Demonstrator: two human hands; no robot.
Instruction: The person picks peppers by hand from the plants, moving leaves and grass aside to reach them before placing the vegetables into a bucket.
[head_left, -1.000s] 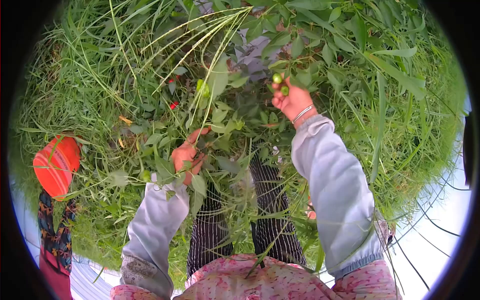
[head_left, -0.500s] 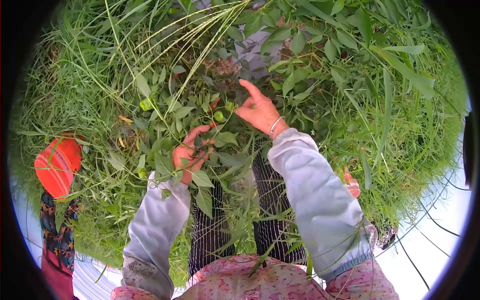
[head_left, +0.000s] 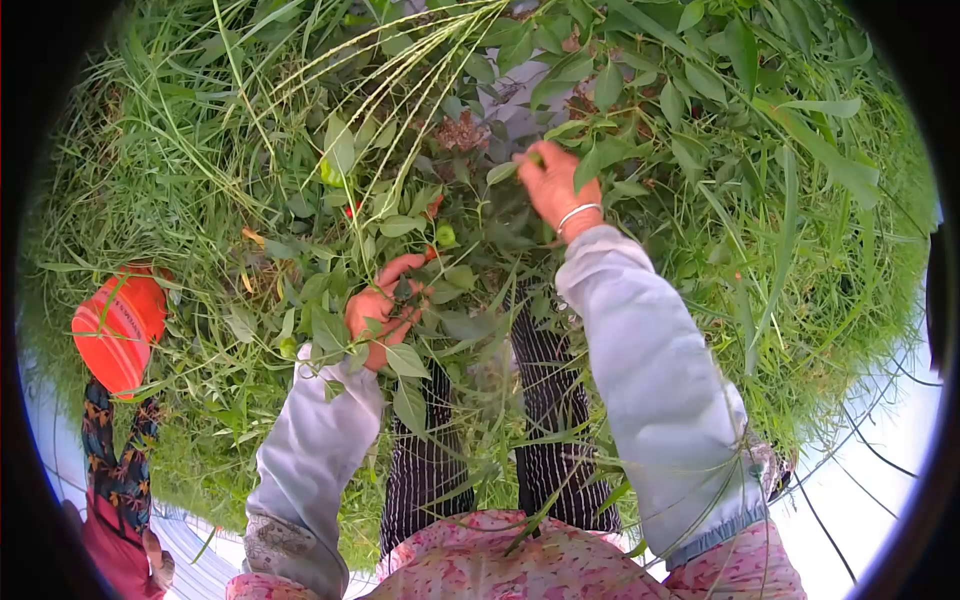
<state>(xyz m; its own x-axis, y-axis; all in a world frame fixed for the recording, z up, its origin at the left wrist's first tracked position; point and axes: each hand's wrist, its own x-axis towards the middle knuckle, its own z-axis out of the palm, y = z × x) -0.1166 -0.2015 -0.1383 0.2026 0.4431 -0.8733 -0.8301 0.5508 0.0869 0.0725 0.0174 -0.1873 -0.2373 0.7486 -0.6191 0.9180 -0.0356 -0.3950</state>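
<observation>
My left hand [head_left: 383, 312] is low in the pepper plant [head_left: 408, 360], fingers curled, with leaves crossing over the palm; what it holds is hidden. Just above its fingertips are a small red pepper [head_left: 431, 252] and a round green pepper [head_left: 445, 236]. My right hand [head_left: 562, 190], with a bangle [head_left: 578, 212] at the wrist, reaches further up. Its fingers are closed among leaves, with a bit of green showing at the fingertips. Another green pepper [head_left: 330, 172] hangs to the upper left, and a spot of red [head_left: 353, 210] shows below it.
Tall grass and weeds [head_left: 800, 250] surround the plants, and long seed stalks [head_left: 400, 45] lean across the top. At left is another person in an orange cap [head_left: 120, 330]. Pale sheeting [head_left: 515, 85] shows between leaves; my striped trouser legs [head_left: 555, 430] are below.
My right hand has moved up and right from beside the green pepper, and its pointing fingers have closed among the leaves. My left hand stays almost in place.
</observation>
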